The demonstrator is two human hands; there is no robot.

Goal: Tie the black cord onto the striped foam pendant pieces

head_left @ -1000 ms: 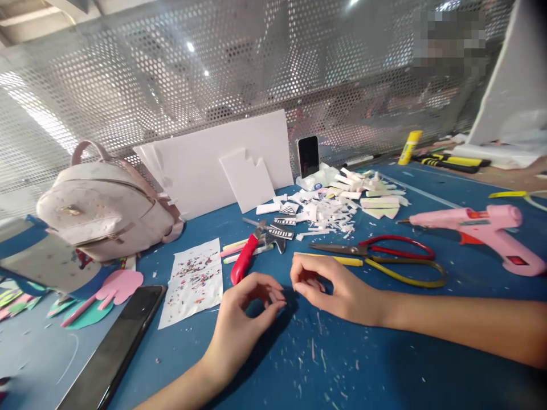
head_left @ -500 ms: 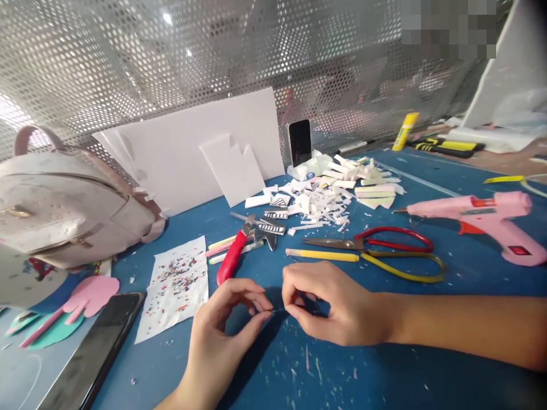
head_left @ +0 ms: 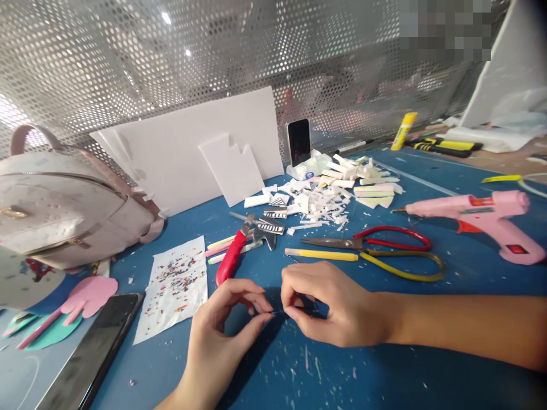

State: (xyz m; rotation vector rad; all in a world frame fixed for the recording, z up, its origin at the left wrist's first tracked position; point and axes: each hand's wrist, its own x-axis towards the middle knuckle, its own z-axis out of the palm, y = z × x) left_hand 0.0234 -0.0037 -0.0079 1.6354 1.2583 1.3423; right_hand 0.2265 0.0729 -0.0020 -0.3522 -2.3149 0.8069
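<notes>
Thumb and fingers of my left hand (head_left: 226,336) are pinched together at the near middle of the blue table. Facing it, my right hand (head_left: 329,304) is also closed in a pinch, its fingertips a small gap away. A very thin, thread-like strand (head_left: 277,312) seems to span between the fingertips; its kind is too small to tell. Just beyond my left hand lies a red-handled knife (head_left: 233,256). A yellow marker pen (head_left: 325,254) and scissors (head_left: 367,244) with red and yellow handles lie beyond my right hand. Left of my hands is a white paper (head_left: 175,290) with tiny coloured bits.
White offcuts (head_left: 320,199) are heaped in the middle. At right lies a pink glue gun (head_left: 478,210). A dark phone (head_left: 94,347) and pale backpack (head_left: 72,199) are at left. A white board (head_left: 171,154) leans on the perforated metal screen (head_left: 239,45); a glue stick (head_left: 403,131) stands far right.
Both hands hold nearly the same pinched pose. The whole view has shifted very slightly; nothing on the table has visibly moved.
</notes>
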